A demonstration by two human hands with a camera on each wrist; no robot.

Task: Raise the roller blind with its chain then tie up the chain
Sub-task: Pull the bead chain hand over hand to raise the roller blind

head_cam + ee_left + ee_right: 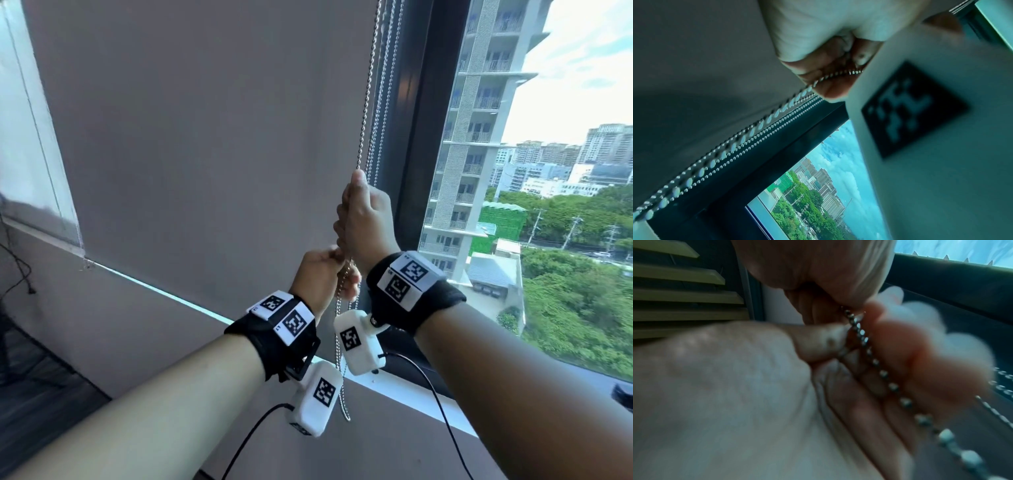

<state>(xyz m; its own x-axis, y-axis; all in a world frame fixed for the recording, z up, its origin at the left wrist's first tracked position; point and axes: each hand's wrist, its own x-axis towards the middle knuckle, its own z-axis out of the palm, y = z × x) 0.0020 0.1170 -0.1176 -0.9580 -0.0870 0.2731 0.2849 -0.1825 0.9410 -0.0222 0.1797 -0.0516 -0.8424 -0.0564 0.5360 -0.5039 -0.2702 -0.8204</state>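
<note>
A grey roller blind (205,137) covers the left pane, its bottom edge low over the sill. A metal bead chain (371,102) hangs along its right side. My right hand (363,212) grips the chain in a fist with the thumb up. Just below it, my left hand (322,274) holds the same chain with curled fingers. The slack loop (344,404) dangles under both hands. In the left wrist view the chain (756,128) runs into my left hand (818,32). The right wrist view shows beads (882,374) crossing the curled fingers of my right hand (735,386).
A dark window frame (421,137) stands right of the chain, with clear glass and tower blocks beyond. The white sill (411,387) runs below. More chain strands (383,102) hang beside the gripped one. Black cables trail from the wrist cameras.
</note>
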